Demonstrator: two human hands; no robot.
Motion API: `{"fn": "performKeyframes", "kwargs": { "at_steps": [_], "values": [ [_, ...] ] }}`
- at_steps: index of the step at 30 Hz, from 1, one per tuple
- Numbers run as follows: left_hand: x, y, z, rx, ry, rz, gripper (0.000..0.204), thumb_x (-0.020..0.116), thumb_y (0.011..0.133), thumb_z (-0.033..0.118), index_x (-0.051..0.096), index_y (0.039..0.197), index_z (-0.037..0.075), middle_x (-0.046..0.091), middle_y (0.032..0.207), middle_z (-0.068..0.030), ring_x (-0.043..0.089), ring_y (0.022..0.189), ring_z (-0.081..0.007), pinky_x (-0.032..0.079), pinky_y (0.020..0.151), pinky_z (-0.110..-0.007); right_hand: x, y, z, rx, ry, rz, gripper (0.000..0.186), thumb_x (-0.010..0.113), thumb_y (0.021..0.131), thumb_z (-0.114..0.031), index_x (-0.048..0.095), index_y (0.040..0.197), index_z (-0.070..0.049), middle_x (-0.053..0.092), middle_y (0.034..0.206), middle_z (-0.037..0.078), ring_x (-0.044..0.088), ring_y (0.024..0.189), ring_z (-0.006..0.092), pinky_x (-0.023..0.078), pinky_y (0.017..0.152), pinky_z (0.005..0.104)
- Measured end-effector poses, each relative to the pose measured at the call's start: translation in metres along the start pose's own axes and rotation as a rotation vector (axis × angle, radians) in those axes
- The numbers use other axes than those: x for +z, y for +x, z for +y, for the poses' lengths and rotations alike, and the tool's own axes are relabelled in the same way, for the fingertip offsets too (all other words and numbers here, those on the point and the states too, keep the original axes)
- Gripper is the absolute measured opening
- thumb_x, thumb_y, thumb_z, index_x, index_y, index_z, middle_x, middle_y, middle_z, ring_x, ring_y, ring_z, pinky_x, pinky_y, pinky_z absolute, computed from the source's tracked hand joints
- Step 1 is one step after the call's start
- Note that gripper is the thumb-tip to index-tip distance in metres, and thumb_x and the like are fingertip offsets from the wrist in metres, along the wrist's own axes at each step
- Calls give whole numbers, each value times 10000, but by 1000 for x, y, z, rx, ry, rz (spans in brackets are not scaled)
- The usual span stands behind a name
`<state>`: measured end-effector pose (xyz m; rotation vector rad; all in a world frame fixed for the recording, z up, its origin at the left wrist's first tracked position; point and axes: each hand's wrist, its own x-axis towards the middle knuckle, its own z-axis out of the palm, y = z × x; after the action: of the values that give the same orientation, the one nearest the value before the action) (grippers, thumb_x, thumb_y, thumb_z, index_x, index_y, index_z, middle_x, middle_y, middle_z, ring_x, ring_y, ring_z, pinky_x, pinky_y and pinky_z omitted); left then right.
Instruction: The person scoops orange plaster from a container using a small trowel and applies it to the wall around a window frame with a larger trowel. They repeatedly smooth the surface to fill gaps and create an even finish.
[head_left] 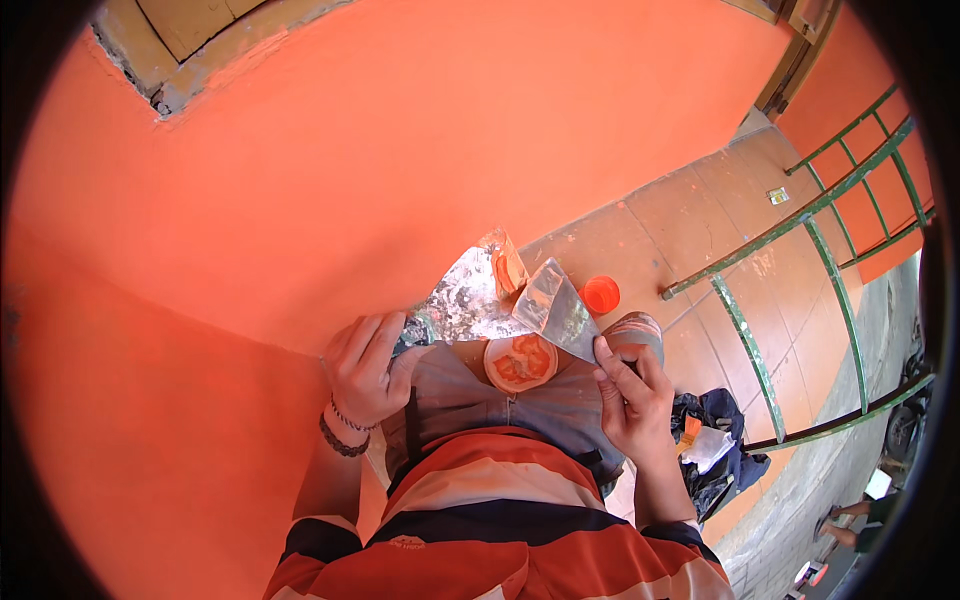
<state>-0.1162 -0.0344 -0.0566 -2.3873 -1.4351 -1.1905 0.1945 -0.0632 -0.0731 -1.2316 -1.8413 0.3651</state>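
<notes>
My left hand is closed round the dark handle of a putty knife, whose broad, worn metal blade points up and right. Orange paste clings near that blade's far edge. Between thumb and fingers, my right hand pinches the narrow end of a second, shiny triangular scraper. The two blades meet or overlap in front of me; whether they touch I cannot tell. Just below them, a round tub of orange paste sits between my thighs.
An orange cup or lid stands on the tiled floor. An orange wall rises close ahead and to the left. Green metal railings run along the right, near a black plastic bag. Part of another person shows at lower right.
</notes>
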Motion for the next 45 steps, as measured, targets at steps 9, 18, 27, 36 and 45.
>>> {"fn": "performKeyframes", "kwargs": {
  "at_steps": [9, 18, 27, 36, 45],
  "values": [
    [2, -3, -6, -13, -55, 37, 366, 782, 736, 90, 660, 1024, -101, 685, 944, -213, 677, 814, -354, 537, 712, -379, 6, 14, 15, -176, -40, 52, 412, 715, 783, 56, 701, 1186, -29, 606, 884, 124, 606, 681, 239, 491, 577, 328],
    [6, -11, -14, -41, -139, -6, 363, 791, 707, 37, 659, 1013, -107, 681, 920, -213, 675, 793, -336, 536, 703, -367, 11, 15, 45, -95, -124, 34, 384, 685, 814, 73, 704, 1182, -33, 602, 872, 127, 605, 725, 238, 487, 636, 329],
    [12, -5, -16, -54, -141, -11, 360, 772, 781, 134, 665, 1053, -77, 679, 919, -178, 660, 782, -336, 527, 683, -372, -6, 3, 67, 489, 878, -104, 276, 534, 1005, -91, 619, 1234, 38, 650, 862, 88, 626, 643, 171, 527, 547, 290],
    [3, 4, -9, -62, -138, -91, 340, 775, 737, 38, 656, 1026, -95, 665, 877, -192, 652, 740, -319, 524, 666, -342, -25, -1, 64, 494, 1264, -246, 286, 514, 1018, -123, 602, 1239, 34, 653, 885, 114, 636, 666, 194, 542, 532, 301],
    [5, 11, 1, -3, -51, -25, 339, 776, 728, 34, 667, 1029, -79, 679, 903, -189, 663, 758, -330, 523, 652, -361, -1, -17, 25, 314, 651, -95, 276, 545, 1003, -67, 623, 1259, 3, 631, 928, 84, 600, 705, 119, 480, 547, 235]
  ]
}}
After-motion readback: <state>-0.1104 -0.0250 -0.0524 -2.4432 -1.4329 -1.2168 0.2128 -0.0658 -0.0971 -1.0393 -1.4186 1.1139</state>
